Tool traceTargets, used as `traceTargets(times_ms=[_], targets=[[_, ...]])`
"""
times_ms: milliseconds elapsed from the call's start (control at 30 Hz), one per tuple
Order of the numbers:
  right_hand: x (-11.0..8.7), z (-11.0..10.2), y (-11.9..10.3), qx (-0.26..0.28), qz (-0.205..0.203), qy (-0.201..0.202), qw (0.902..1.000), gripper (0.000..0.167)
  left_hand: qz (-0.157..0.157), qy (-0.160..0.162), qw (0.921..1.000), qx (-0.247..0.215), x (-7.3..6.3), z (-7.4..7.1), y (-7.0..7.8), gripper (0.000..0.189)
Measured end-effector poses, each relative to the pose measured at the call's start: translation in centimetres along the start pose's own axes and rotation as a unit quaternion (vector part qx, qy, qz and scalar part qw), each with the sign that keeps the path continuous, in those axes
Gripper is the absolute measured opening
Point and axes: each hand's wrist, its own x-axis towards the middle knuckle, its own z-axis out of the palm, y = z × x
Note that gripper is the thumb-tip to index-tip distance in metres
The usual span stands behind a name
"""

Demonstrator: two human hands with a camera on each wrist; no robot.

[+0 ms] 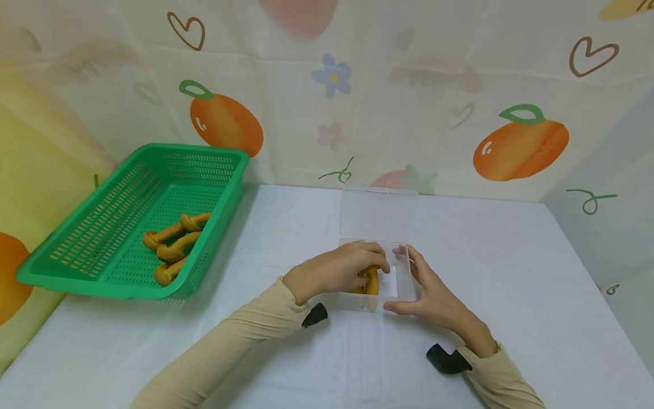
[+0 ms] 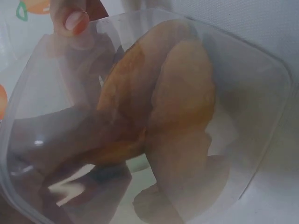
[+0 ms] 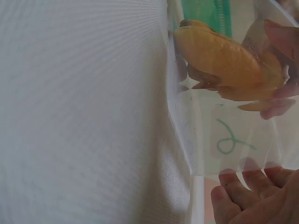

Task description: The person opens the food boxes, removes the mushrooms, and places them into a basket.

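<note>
A clear plastic box (image 1: 403,287) lies on the table with its lid (image 1: 378,215) folded back. My left hand (image 1: 339,270) reaches into it from above, fingers curled on a brown mushroom (image 1: 372,281). More than one mushroom (image 2: 182,107) shows through the box wall in the left wrist view, standing at a slant. With thumb at the front corner and fingers at the right wall, my right hand (image 1: 434,295) holds the box. In the right wrist view, a mushroom (image 3: 215,51) shows through the plastic, left fingertips at its end.
A green perforated basket (image 1: 122,292) stands at the left with several mushrooms (image 1: 176,247) inside. Behind the white-covered table (image 1: 485,272) hangs a fruit-patterned cloth (image 1: 398,125). Black wrist mounts (image 1: 448,359) stick out below the sleeves.
</note>
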Motion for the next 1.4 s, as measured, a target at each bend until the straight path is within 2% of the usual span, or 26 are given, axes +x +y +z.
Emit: traceTargets(times_ms=[200, 533, 800, 933, 1233, 1400], targets=[[-0.1, 0.0, 0.1, -0.006, 0.004, 0.001, 1.0000, 0.108, 0.005, -0.016, 0.9998, 0.010, 0.1, 0.1, 0.1, 0.039], [-0.1, 0.1, 0.2, -0.007, 0.011, -0.001, 0.9999, 0.107, 0.016, 0.000, 0.9996, -0.024, -0.6, -0.4, -0.3, 0.036], [-0.1, 0.0, 0.0, -0.008, 0.010, 0.001, 0.9999, 0.108, -0.019, 0.008, 0.9981, -0.059, -1.7, -2.1, -0.1, 0.029], [-0.1, 0.0, 0.0, -0.007, 0.005, 0.001, 1.0000, 0.109, -0.024, 0.009, 0.9959, -0.086, -2.1, -2.6, -0.2, 0.029], [0.0, 0.1, -0.1, -0.008, 0.006, 0.004, 0.9999, 0.107, -0.022, -0.025, 0.9910, -0.129, -2.9, -3.5, -0.2, 0.026], [0.1, 0.1, -0.1, -0.009, 0.009, 0.004, 0.9999, 0.108, -0.019, -0.045, 0.9905, -0.128, -3.2, -3.9, -0.1, 0.024]])
